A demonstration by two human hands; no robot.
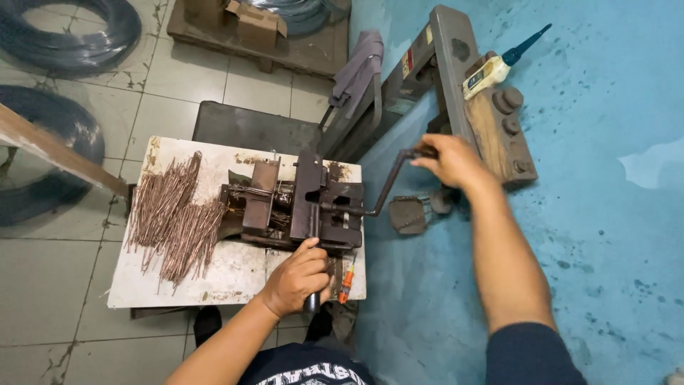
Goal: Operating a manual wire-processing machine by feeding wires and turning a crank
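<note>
A dark metal bending jig (299,207) is bolted on a worn white table (235,274). My right hand (450,160) grips the end of its crank handle (385,189), out to the right of the jig. My left hand (298,279) is closed round a dark lever handle (312,303) at the jig's near side. A heap of thin copper-coloured wire rods (174,214) lies on the table to the left of the jig. A few wires sit inside the jig.
An orange screwdriver (346,283) lies by the table's near right corner. A heavy steel frame (456,78) with a wooden block and an oil bottle (499,64) stands against the blue wall (605,178). Coils of dark wire (68,32) rest on the tiled floor.
</note>
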